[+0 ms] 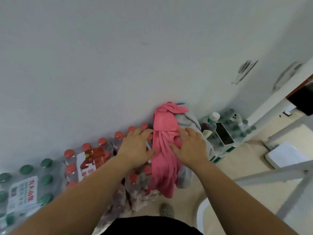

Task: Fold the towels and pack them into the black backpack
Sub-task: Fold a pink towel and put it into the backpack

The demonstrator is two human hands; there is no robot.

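Hands: left hand (135, 146) lay flat with fingers spread, on the bottle tops just left of the pink towel (163, 150), thumb at the cloth's edge. Right hand (192, 146) lay flat on the towel's right side, fingers straight and thumb pressing the fabric. Neither hand was curled round anything; both were relaxed and pressing, not gripping.

Location of the task items: pink towel was draped, bunched and creased, over a stack of bottle packs against the wall (118, 65), its lower end hanging toward the floor (237, 158). A grey towel (186, 121) lay crumpled under and to the right of it.

Progress (judgement): early. No neat fold was visible on either towel; the pink one looked merely gathered lengthwise. Flattening and folding both towels remained, then packing. The black backpack was not in view, so nothing could be recorded as packed.

Containers: a shrink-wrapped pack of red-capped bottles (88, 158) sat under the left hand, sealed, with dark liquid inside. A wrapped pack of green-capped bottles (25, 187) sat further left; contents appeared clear. A single white-capped bottle (212, 121) stood right of the towels, holding dark liquid, with a phone (224, 135) just beside it, tilted.
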